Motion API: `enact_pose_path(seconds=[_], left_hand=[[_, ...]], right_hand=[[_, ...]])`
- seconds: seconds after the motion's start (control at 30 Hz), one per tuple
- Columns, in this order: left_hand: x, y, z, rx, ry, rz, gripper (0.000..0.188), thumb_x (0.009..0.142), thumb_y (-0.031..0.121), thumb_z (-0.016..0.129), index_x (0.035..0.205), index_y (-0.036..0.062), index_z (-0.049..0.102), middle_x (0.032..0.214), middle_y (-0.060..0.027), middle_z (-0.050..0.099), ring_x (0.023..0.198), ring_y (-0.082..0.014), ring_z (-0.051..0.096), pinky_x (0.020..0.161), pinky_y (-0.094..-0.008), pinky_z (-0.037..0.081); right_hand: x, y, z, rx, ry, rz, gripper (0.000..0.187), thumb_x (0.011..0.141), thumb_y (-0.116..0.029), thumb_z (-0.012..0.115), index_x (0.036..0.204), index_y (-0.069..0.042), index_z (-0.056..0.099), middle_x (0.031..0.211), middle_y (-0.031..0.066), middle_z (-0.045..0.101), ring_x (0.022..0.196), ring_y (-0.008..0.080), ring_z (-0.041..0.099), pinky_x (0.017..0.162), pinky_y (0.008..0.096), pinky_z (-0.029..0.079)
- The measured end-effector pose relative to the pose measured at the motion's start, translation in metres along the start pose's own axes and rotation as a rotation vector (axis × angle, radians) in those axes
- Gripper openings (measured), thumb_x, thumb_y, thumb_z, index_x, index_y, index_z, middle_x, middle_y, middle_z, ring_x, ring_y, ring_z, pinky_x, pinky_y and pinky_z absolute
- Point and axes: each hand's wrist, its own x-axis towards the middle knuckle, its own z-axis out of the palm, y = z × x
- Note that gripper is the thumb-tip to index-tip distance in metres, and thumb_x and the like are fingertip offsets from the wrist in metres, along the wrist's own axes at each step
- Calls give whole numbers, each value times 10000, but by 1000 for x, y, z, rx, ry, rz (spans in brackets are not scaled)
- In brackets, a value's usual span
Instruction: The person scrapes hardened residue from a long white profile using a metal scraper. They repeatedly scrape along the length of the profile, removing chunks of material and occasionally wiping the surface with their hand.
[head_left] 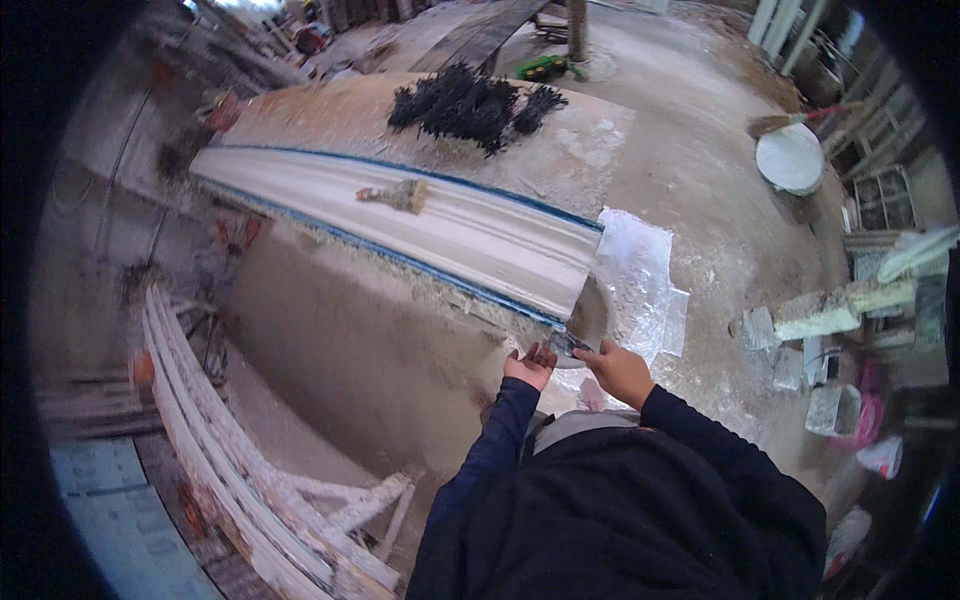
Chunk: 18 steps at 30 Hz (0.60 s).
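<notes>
A long white ribbed moulding with blue edge strips lies on a bench ahead of me. At its near right end, my right hand is closed round a small flat-bladed scraper. The blade is small and dark in the picture, so its exact shape is hard to make out. My left hand is palm up with its fingers apart, just left of the blade. A paintbrush with a reddish handle rests on top of the moulding.
Tangled black fibre is heaped behind the moulding. Shiny plastic sheeting covers the floor on the right. A curved whitish frame stands at the left. A white round bucket, a broom and a small white container are farther right.
</notes>
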Motion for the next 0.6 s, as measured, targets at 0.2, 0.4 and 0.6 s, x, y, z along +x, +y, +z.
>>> enact_pose_path(seconds=[0.2,0.4,0.6], left_hand=[[5,-27,-4,-93,-8,87,504,868,483,277,905,25,485,1046,-196,494,964,-339,482,831,-488,405],[-16,-37,15,-120,-54,100,546,892,474,244,907,-16,483,1132,-212,469,1080,-353,445,917,-491,360],[-18,-49,16,-47,15,115,593,883,520,264,1084,-11,435,1274,-208,359,1194,-327,353,950,-501,327]], right_hand=[[3,10,-16,-45,-77,-92,268,834,-220,499,1081,-260,596,788,122,504,636,296,573,531,398,463],[14,21,-19,18,-53,-112,264,830,-218,509,1075,-255,601,812,120,511,668,296,577,565,406,466],[6,11,-22,31,-81,-130,258,832,-210,502,1067,-242,604,814,127,519,674,312,575,569,408,467]])
